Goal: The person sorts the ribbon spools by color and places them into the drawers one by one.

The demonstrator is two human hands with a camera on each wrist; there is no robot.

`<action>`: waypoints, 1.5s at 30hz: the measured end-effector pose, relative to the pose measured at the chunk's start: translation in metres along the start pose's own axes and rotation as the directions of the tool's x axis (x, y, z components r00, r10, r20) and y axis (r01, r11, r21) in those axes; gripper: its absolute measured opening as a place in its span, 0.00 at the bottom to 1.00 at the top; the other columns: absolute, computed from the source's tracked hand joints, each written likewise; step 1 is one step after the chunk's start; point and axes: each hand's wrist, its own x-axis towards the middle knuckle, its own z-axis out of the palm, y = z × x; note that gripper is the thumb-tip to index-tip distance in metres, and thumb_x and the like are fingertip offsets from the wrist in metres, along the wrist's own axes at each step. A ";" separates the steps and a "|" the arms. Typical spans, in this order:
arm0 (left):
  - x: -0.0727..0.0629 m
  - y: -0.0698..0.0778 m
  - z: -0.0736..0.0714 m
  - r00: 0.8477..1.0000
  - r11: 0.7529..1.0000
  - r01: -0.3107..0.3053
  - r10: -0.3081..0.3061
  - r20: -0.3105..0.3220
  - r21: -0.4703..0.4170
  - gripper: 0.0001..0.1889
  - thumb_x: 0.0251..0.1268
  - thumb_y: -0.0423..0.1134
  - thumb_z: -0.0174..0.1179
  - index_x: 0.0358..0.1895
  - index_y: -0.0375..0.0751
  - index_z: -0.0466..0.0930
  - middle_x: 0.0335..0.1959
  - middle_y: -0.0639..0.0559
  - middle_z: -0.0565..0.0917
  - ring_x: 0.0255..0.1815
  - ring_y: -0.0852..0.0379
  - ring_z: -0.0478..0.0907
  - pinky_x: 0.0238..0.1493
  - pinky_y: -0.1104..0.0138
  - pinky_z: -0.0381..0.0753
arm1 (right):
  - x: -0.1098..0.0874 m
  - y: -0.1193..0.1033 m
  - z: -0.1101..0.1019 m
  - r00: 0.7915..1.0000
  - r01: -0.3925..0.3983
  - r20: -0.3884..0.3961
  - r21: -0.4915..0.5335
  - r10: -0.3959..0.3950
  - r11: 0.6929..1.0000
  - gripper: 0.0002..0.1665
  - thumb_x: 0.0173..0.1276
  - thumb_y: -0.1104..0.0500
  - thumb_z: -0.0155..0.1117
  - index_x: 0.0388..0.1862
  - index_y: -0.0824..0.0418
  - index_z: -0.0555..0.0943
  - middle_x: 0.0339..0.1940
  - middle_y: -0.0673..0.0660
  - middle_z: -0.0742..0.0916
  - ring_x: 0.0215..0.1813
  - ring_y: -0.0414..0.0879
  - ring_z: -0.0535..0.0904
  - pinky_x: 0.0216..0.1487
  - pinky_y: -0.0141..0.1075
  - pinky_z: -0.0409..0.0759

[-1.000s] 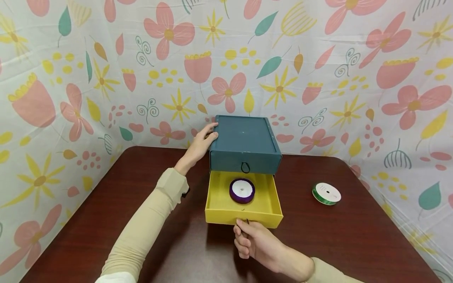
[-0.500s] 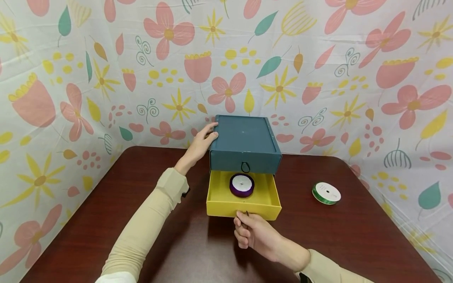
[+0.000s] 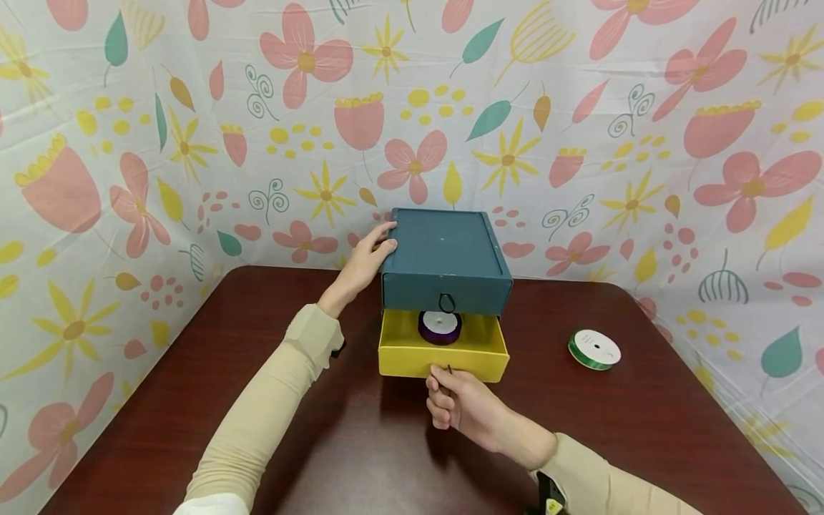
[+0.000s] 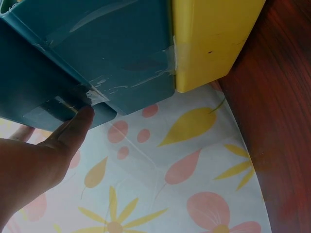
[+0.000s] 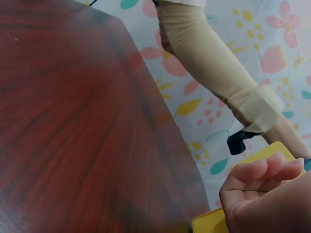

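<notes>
A teal two-tier drawer box (image 3: 447, 243) stands at the back of the table. From its lower tier a yellow drawer (image 3: 408, 361) sticks out part way, carrying a purple ribbon spool (image 3: 440, 326) with a white face; the tier above overlaps the spool's far edge. My right hand (image 3: 475, 409) pinches the black loop pull (image 3: 450, 369) on the drawer's front between thumb and curled fingers. Against the box's left side lies my left hand (image 3: 362, 265), fingers extended; its thumb (image 4: 77, 126) touches the teal wall in the left wrist view.
A green ribbon spool (image 3: 594, 350) with a white face lies flat at the right of the dark wooden table (image 3: 309, 429). Another black loop (image 3: 447, 302) hangs on the upper tier's front. A floral cloth (image 3: 412, 107) rises behind and beside the table.
The yellow drawer has slid back toward the box, the purple ribbon spool and my right hand moving with it. My left hand stays in place on the box's side.
</notes>
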 end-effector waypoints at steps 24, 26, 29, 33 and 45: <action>0.010 -0.014 -0.001 1.000 1.000 -0.007 0.007 -0.003 -0.005 0.27 0.78 0.46 0.41 0.77 0.48 0.53 0.75 0.41 0.58 0.72 0.43 0.62 0.59 0.50 0.69 | 0.033 -0.015 -0.020 0.996 0.037 -0.076 -0.029 -0.039 0.999 0.20 0.81 0.49 0.36 0.31 0.56 0.67 0.13 0.47 0.64 0.20 0.40 0.66 0.29 0.33 0.64; 0.015 -0.023 -0.001 1.000 1.000 -0.012 0.011 -0.009 -0.008 0.27 0.78 0.47 0.41 0.77 0.51 0.53 0.76 0.42 0.58 0.72 0.43 0.62 0.58 0.51 0.69 | 0.035 -0.016 -0.022 0.996 0.040 -0.080 -0.030 -0.042 0.999 0.20 0.81 0.49 0.36 0.31 0.56 0.67 0.13 0.47 0.65 0.20 0.40 0.66 0.30 0.33 0.64; 0.019 -0.032 0.000 1.000 1.000 -0.020 0.019 -0.021 -0.005 0.27 0.78 0.50 0.42 0.76 0.54 0.54 0.75 0.44 0.59 0.72 0.45 0.63 0.58 0.50 0.68 | 0.038 -0.017 -0.024 0.996 0.050 -0.077 -0.032 -0.052 0.998 0.20 0.81 0.49 0.36 0.31 0.56 0.67 0.14 0.47 0.65 0.20 0.40 0.66 0.30 0.33 0.64; 0.018 -0.034 0.001 0.999 1.000 -0.029 0.030 -0.035 0.012 0.27 0.77 0.52 0.42 0.76 0.56 0.55 0.75 0.45 0.60 0.71 0.46 0.64 0.60 0.49 0.69 | 0.041 -0.018 -0.026 0.995 0.053 -0.079 -0.029 -0.055 0.998 0.20 0.81 0.49 0.35 0.31 0.55 0.67 0.14 0.47 0.64 0.21 0.40 0.66 0.31 0.33 0.64; 0.018 -0.031 0.002 0.999 1.000 -0.025 0.025 -0.022 -0.003 0.27 0.77 0.51 0.42 0.76 0.56 0.53 0.76 0.45 0.58 0.73 0.45 0.62 0.63 0.47 0.67 | 0.048 -0.022 -0.031 0.996 0.033 -0.083 -0.003 -0.033 0.999 0.18 0.81 0.48 0.39 0.33 0.56 0.68 0.15 0.47 0.64 0.21 0.40 0.64 0.31 0.34 0.63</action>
